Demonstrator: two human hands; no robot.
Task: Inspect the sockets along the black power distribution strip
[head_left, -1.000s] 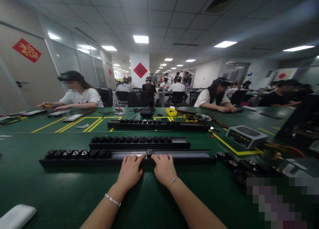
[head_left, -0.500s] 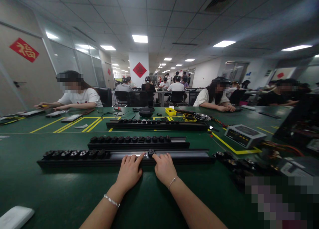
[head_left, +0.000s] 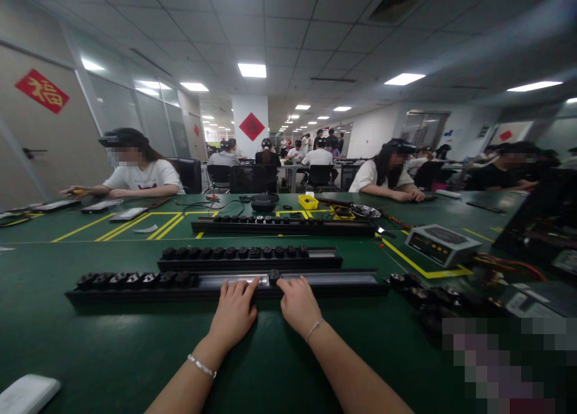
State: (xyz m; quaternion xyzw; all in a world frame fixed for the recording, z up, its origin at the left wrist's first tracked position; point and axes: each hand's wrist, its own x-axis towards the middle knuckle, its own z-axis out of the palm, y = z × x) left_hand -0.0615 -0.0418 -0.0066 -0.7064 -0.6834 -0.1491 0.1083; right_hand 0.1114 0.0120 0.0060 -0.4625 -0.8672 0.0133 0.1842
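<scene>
Flanking a black block (head_left: 273,276), left hand (head_left: 234,313) and right hand (head_left: 300,307) rest apart, unclenched, on a long black-and-silver rail (head_left: 336,280). It parallels the far edge of the green table (head_left: 135,348).

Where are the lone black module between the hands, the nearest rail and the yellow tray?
Black module (head_left: 274,275), head view: on its top.
Nearest rail (head_left: 347,279), head view: on its bare channel, toward the right end.
Yellow tray (head_left: 308,206), head view: on its front wall.
</scene>
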